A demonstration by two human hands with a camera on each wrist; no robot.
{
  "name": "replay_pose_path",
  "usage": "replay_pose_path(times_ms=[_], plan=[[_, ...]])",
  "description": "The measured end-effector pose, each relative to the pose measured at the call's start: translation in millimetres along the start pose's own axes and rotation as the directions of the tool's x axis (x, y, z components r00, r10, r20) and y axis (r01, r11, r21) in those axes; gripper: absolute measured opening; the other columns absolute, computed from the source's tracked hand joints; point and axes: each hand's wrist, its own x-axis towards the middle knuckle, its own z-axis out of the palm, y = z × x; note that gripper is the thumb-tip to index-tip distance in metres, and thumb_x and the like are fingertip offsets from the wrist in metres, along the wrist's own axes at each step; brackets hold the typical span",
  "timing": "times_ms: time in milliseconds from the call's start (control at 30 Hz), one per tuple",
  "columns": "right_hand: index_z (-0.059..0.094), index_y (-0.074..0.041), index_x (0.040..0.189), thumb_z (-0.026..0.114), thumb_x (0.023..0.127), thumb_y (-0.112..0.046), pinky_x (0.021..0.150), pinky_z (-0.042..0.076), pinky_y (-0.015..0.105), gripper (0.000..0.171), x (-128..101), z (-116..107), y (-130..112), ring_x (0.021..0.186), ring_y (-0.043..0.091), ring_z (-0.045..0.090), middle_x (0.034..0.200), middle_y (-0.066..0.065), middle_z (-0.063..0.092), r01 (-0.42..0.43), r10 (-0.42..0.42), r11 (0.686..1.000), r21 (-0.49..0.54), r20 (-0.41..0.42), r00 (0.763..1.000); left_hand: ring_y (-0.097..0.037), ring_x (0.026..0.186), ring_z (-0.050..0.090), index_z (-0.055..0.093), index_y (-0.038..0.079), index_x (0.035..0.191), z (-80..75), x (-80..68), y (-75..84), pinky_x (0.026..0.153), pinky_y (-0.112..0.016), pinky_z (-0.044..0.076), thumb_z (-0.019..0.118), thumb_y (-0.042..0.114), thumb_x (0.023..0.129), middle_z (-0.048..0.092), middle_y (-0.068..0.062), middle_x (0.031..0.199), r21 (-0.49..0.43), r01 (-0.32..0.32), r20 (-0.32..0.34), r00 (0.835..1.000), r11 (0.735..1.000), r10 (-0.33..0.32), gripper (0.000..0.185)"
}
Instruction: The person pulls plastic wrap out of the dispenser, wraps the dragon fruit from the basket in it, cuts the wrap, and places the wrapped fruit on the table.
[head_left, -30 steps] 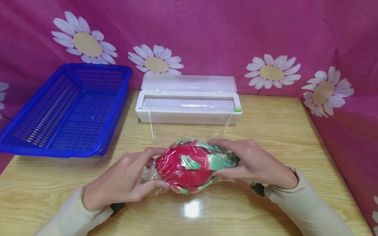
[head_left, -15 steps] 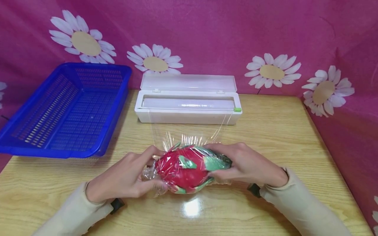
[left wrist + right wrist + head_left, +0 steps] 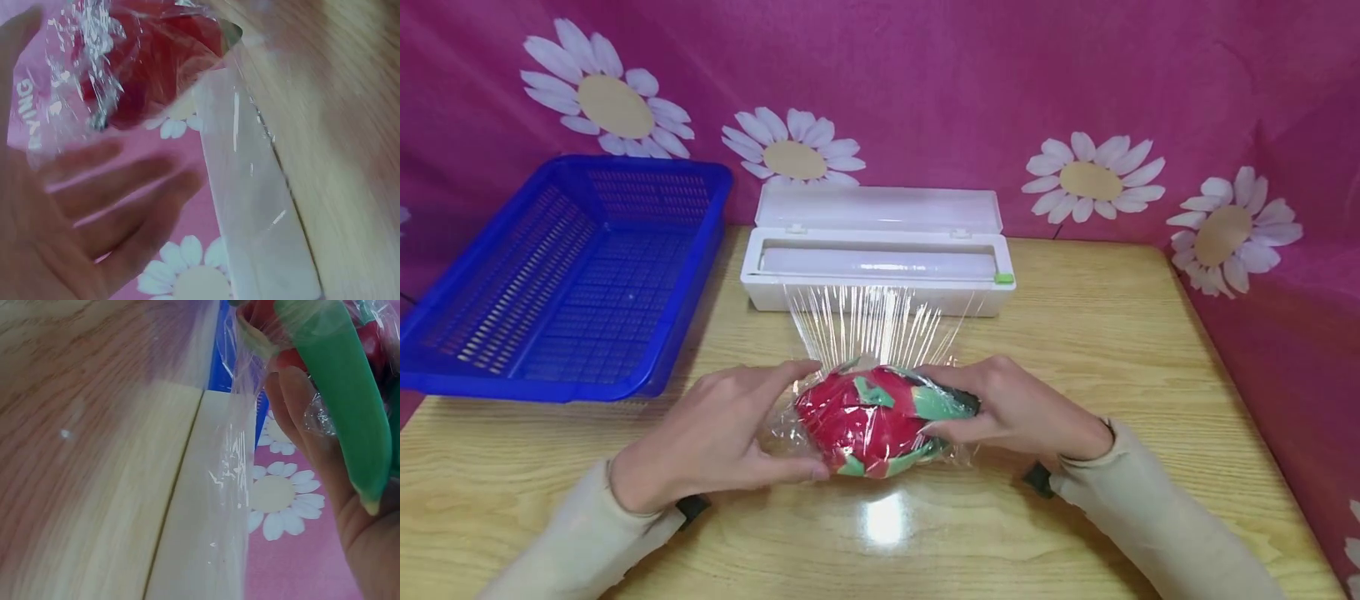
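Gripping the wrapped dragon fruit [image 3: 871, 429] at either end, the left hand [image 3: 715, 437] and right hand [image 3: 1022, 412] are curling round it above the worktop [image 3: 1150, 350]

Table [image 3: 1150, 333]: wood-grain top, pale, smooth, glossy; a lamp glare shows near the front edge. Dragon fruit [image 3: 868, 421]: red and green body, shiny under clear cling film [image 3: 880, 321]; the film is thin, transparent, streaked with stretch lines, crinkled at the ends. Dispenser box [image 3: 880, 296]: white plastic, smooth, matt; its lid is translucent. Basket [image 3: 647, 383]: blue plastic, perforated mesh, slight sheen. Backdrop [image 3: 962, 83]: pink cloth, matt, creased, printed daisies. Sleeves [image 3: 1150, 508]: beige cloth, matt.
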Motion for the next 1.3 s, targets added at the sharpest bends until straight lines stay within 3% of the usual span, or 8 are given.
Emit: replay_pose_path(times_ms=[167, 267, 367, 533, 733, 1033, 1167, 1300], plan=[[0.063, -0.004, 0.141, 0.078, 0.093, -0.034, 0.067, 0.058, 0.018, 0.058, 2.6, -0.1, 6.6, 0.070, -0.005, 0.061, 0.099, -0.003, 0.080, -0.001, 0.001, 1.000, -0.003, -0.001, 1.000, -0.035, 0.142, 0.053, 0.043, 0.016, 0.156, 8.0, 7.6, 12.9, 0.112, -0.058, 0.049, 0.074, 0.079, 0.073, 0.050, -0.011, 0.158, 0.045, -0.086, -0.051, 0.995, 0.995, 0.088, 0.108], [0.063, -0.009, 0.141, 0.077, 0.093, -0.038, 0.076, 0.061, 0.019, 0.058, 5.5, -0.2, 10.6, 0.077, -0.004, 0.067, 0.105, -0.004, 0.081, -0.030, 0.029, 0.999, 0.026, 0.016, 0.999, -0.036, 0.146, 0.046, 0.036, 0.019, 0.160, 18.3, 11.0, 19.6, 0.114, -0.057, 0.047, 0.082, 0.073, 0.070, 0.043, -0.013, 0.161, 0.078, -0.160, -0.012, 0.987, 0.984, 0.161, 0.114], [0.064, -0.013, 0.141, 0.076, 0.094, -0.038, 0.084, 0.061, 0.020, 0.055, 8.8, -0.6, 15.6, 0.082, -0.001, 0.069, 0.110, -0.006, 0.080, -0.059, 0.056, 0.995, 0.077, 0.041, 0.998, -0.036, 0.146, 0.045, 0.033, 0.020, 0.161, 26.2, 12.9, 22.0, 0.114, -0.056, 0.046, 0.087, 0.066, 0.069, 0.041, -0.016, 0.162, 0.109, -0.175, 0.014, 0.985, 0.979, 0.175, 0.116], [0.067, -0.018, 0.138, 0.076, 0.095, -0.035, 0.085, 0.061, 0.022, 0.047, 13.5, -0.7, 24.5, 0.082, 0.004, 0.071, 0.107, -0.010, 0.080, -0.103, 0.090, 0.982, 0.161, 0.086, 0.992, -0.038, 0.146, 0.047, 0.034, 0.022, 0.161, 34.5, 16.6, 22.8, 0.116, -0.056, 0.046, 0.092, 0.052, 0.072, 0.039, -0.019, 0.163, 0.176, -0.150, 0.041, 0.989, 0.973, 0.145, 0.109], [0.062, -0.019, 0.144, 0.076, 0.094, -0.039, 0.085, 0.061, 0.022, 0.056, 18.0, 0.4, 31.4, 0.087, 0.004, 0.072, 0.116, -0.009, 0.079, -0.125, 0.107, 0.980, 0.156, 0.120, 0.987, -0.036, 0.139, 0.055, 0.034, 0.013, 0.160, 39.6, 19.3, 20.7, 0.114, -0.050, 0.050, 0.089, 0.043, 0.079, 0.049, -0.020, 0.155, 0.244, -0.127, 0.062, 0.991, 0.961, 0.115, 0.102], [0.061, -0.022, 0.146, 0.075, 0.094, -0.042, 0.091, 0.059, 0.022, 0.057, 23.0, -0.8, 39.5, 0.096, 0.005, 0.070, 0.126, -0.008, 0.075, -0.142, 0.123, 0.981, 0.135, 0.141, 0.982, -0.031, 0.143, 0.054, 0.029, 0.004, 0.159, 33.0, 21.5, 2.7, 0.114, -0.044, 0.050, 0.089, 0.029, 0.083, 0.051, -0.015, 0.156, 0.026, -0.031, 0.122, 0.992, 0.999, 0.028, 0.101], [0.060, -0.024, 0.146, 0.074, 0.095, -0.042, 0.093, 0.059, 0.023, 0.056, 25.6, -2.3, 42.6, 0.099, 0.008, 0.069, 0.125, -0.010, 0.075, -0.179, 0.156, 0.972, 0.151, 0.156, 0.975, -0.034, 0.147, 0.050, 0.025, 0.007, 0.163, 29.8, 22.3, -3.3, 0.115, -0.046, 0.049, 0.090, 0.028, 0.081, 0.044, -0.017, 0.162, -0.018, 0.019, 0.190, 0.982, 1.000, -0.015, 0.106], [0.061, -0.027, 0.145, 0.073, 0.095, -0.043, 0.095, 0.058, 0.024, 0.054, 27.1, -2.7, 45.2, 0.101, 0.010, 0.067, 0.122, -0.012, 0.075, -0.231, 0.202, 0.959, 0.166, 0.172, 0.964, -0.035, 0.138, 0.059, 0.020, 0.017, 0.166, 27.6, 21.1, -8.2, 0.105, -0.045, 0.057, 0.089, 0.023, 0.081, 0.046, -0.018, 0.160, -0.051, 0.075, 0.236, 0.970, 0.996, -0.061, 0.110]])
